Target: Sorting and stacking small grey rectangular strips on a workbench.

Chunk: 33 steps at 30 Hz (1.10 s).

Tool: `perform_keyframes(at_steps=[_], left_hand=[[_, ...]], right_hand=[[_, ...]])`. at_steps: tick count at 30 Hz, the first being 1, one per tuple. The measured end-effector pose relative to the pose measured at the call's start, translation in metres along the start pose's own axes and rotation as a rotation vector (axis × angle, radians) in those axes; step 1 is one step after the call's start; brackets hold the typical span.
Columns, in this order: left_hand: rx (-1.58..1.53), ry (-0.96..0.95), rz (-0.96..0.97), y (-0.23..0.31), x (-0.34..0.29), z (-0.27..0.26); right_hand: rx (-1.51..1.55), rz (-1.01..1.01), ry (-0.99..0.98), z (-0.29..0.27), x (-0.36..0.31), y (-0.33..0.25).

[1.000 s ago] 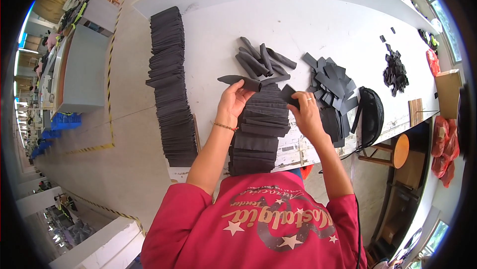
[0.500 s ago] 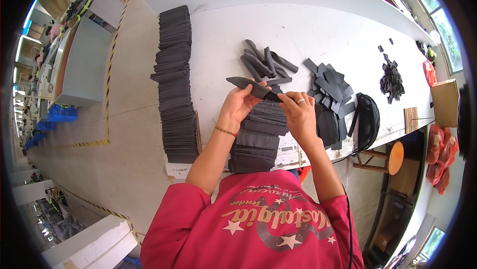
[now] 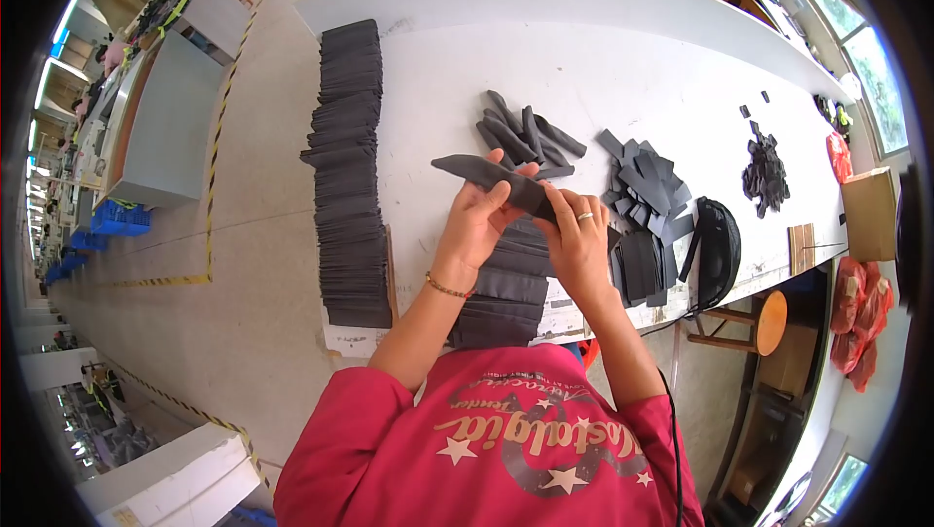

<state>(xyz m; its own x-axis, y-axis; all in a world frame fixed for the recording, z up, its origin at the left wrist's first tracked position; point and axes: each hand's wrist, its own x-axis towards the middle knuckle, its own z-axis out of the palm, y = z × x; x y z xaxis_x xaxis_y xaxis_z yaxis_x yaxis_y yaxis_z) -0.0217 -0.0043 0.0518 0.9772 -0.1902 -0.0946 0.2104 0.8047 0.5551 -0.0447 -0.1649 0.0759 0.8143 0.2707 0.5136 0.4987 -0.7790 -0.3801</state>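
Both my hands hold a long dark grey fabric sleeve (image 3: 457, 166) above the table. My left hand (image 3: 479, 216) is closed around its middle, thumb on top and fingertips showing at the far side. Its pointed end sticks out to the left. My right hand (image 3: 581, 243), with a ring, pinches the right end; a bit of dark material shows past its fingers, and what lies under them is hidden. Below lies a stack of folded dark fabric pieces (image 3: 504, 286), partly covered by my hands. Just beyond is a loose heap of rolled fabric sleeves (image 3: 525, 133).
A long row of dark folded fabric (image 3: 345, 167) lines the table's left side. To the right lie fanned flat dark strips (image 3: 647, 181), a black bag-like item (image 3: 718, 250) and small dark pieces (image 3: 767, 175). A wooden stool (image 3: 772, 323) stands by the front edge.
My right hand has come closer to my left along the sleeve. The dark strip that showed between the sleeve and my right fingers is now mostly out of sight.
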Motion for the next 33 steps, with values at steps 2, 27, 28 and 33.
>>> perform_keyframes(at_steps=[2,27,28,33], left_hand=[[-0.011,-0.029,0.009,-0.01,0.003,0.004],[-0.117,0.087,-0.015,-0.036,-0.005,0.005],[-0.092,0.079,-0.011,-0.033,-0.003,0.006],[-0.085,0.163,0.168,-0.017,0.008,0.01]], right_hand=[[0.092,0.036,0.016,0.004,0.0,-0.01],[0.214,0.026,-0.26,0.0,-0.007,-0.002],[0.215,-0.052,-0.217,-0.001,-0.006,-0.001],[0.336,-0.086,-0.207,-0.004,0.001,0.004]])
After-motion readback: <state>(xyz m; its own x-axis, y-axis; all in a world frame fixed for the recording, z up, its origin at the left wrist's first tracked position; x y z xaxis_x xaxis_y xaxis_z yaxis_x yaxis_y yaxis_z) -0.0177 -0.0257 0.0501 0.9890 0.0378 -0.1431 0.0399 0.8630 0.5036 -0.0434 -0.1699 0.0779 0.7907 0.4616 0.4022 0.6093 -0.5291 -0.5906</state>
